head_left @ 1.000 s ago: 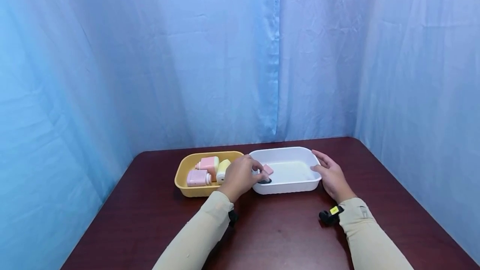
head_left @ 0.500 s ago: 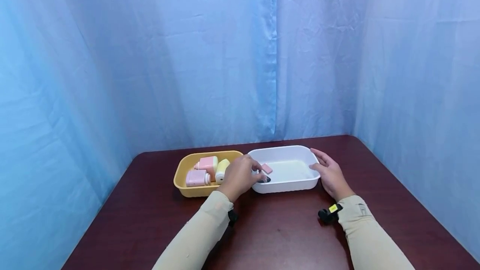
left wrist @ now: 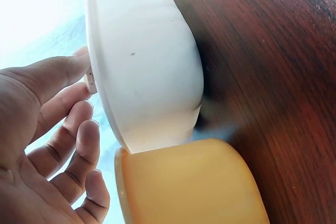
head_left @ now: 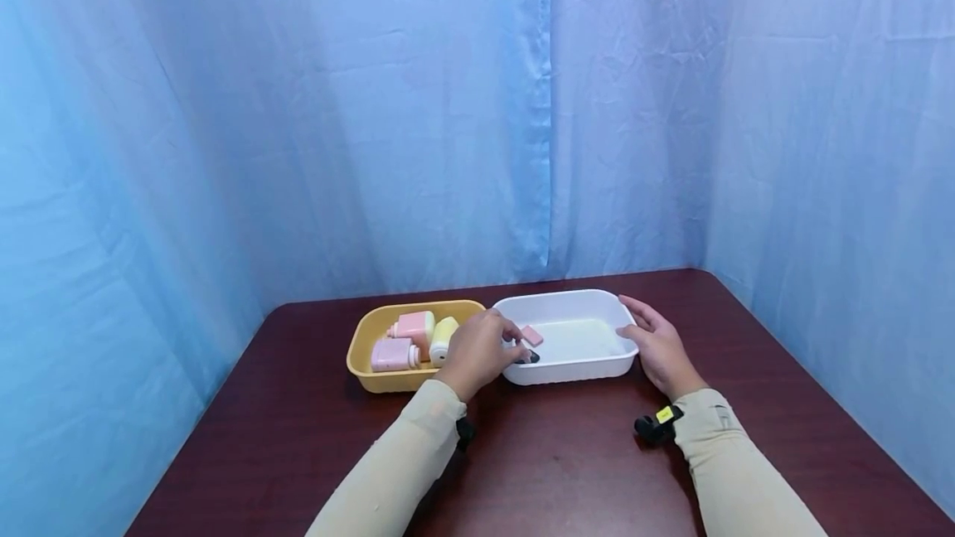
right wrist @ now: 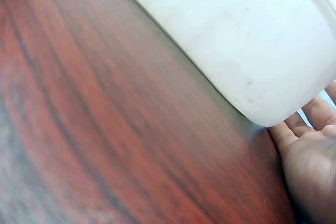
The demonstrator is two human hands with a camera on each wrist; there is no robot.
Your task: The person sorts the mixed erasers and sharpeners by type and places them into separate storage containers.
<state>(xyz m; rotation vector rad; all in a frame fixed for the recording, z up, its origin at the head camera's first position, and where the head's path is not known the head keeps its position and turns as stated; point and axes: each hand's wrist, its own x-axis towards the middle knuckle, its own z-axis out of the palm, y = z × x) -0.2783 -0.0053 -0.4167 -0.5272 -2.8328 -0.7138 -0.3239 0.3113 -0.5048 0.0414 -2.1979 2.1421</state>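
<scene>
My left hand is over the left end of the white tray. Its thumb and index finger pinch a small pale block with dark specks, just inside the rim; the other fingers curl loosely. A small dark object shows right at these fingertips in the head view; its kind is unclear. Beyond it, a flat pink block lies on the tray's floor. At the tray's right end, my right hand grips the wall, thumb over the rim and fingers along the outside.
A yellow tray stands against the white tray's left side. In it lie a pink, a lilac and a pale yellow bottle-shaped thing. Dark red wooden table below; blue curtains hang behind and at both sides.
Both hands keep their places and holds. The dark object at the left fingertips has tilted slightly; otherwise only a small shift of the head view shows.
</scene>
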